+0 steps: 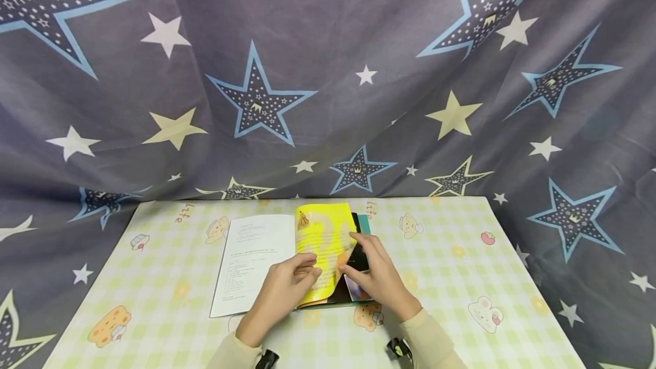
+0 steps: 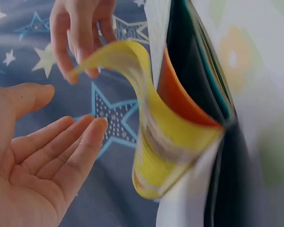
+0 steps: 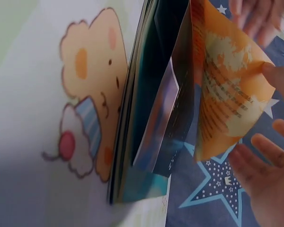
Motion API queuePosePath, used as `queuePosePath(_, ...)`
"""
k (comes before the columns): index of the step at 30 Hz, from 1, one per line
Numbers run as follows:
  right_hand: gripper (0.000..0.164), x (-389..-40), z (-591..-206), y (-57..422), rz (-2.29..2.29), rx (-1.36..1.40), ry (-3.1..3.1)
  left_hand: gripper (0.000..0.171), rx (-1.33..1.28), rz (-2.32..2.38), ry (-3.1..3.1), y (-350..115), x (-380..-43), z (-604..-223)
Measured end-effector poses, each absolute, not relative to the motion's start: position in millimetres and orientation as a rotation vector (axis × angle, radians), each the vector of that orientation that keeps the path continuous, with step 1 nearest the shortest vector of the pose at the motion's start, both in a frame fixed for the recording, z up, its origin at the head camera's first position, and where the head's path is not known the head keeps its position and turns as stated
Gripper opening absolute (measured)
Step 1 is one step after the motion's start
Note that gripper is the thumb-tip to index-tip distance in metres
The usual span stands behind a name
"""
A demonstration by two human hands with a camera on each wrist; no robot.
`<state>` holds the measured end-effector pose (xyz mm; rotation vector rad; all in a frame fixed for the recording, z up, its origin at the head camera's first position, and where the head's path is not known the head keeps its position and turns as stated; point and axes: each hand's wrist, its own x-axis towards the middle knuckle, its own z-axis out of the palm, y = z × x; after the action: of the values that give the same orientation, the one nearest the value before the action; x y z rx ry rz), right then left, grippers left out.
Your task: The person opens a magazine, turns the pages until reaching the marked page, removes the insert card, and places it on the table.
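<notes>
The book (image 1: 287,244) lies spread near the middle of the tabletop (image 1: 164,289), its top close to the far edge and well apart from both far corners. Its left half shows a white page (image 1: 246,261) with small print. On the right half a yellow page (image 1: 318,244) is lifted along its outer edge (its other side is orange, as the right wrist view shows), and beyond it a black page (image 1: 359,258) and a strip of teal cover (image 1: 364,224) show.

The right hand (image 1: 378,275) holds the yellow page by its free edge, thumb and index finger on the paper, so that it curls up. The left hand (image 1: 287,283) is near that page, thumb and fingers apart with nothing between them; the left wrist view shows a gap to the paper.

The step in hand looks like the turning of this page, though its direction cannot be told from here. If it is going left, the next move calls for carrying the edge over toward the white page, lightly enough not to crease it, the left hand ready to receive it.
</notes>
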<state>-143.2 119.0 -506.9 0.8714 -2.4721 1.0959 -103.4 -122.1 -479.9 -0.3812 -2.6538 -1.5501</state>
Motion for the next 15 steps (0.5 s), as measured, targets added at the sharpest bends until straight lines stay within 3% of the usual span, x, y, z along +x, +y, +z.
queuePosePath(10, 0.080, -141, -506, 107, 1.205, 0.871, -2.477, 0.035, -0.327, -1.681, -2.611, -106, -116, -480)
queuePosePath(15, 0.082, -141, -506, 103, 1.191, 0.914, -2.464, 0.024, -0.298, -1.708, -2.595, -101, -120, -480)
